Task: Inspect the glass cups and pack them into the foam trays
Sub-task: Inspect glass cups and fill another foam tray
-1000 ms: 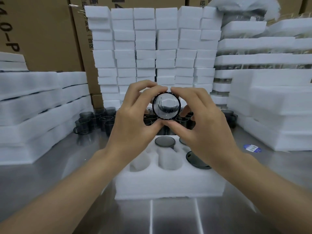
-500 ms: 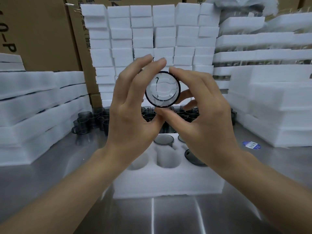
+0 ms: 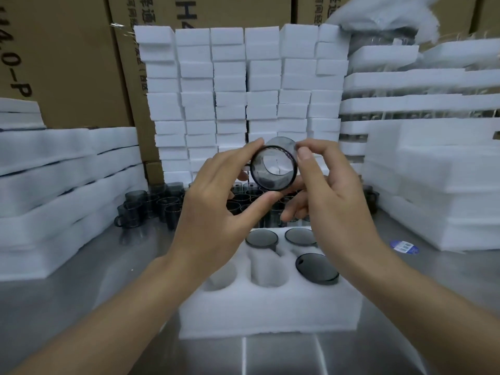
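I hold a smoky grey glass cup [image 3: 273, 169] up in front of me, its mouth turned toward the camera and tilted. My left hand [image 3: 216, 209] pinches its rim between thumb and fingers. My right hand [image 3: 324, 190] holds the cup's right side, forefinger on top. Below lies a white foam tray [image 3: 270, 309] with round pockets. Three pockets on its far and right side hold grey cups [image 3: 316, 267]; the near-left pockets show only foam.
A cluster of loose grey cups [image 3: 151, 204] stands on the steel table [image 3: 81, 293] behind the tray. Foam trays are stacked left [image 3: 54, 190] and right [image 3: 446, 185], small foam blocks [image 3: 238, 90] form a wall at the back, cardboard boxes behind. A blue sticker [image 3: 404, 247] lies right.
The cup rose toward the camera, then came down a little and tilted, so I now see its side wall. My right forefinger shifted onto the top of the cup.
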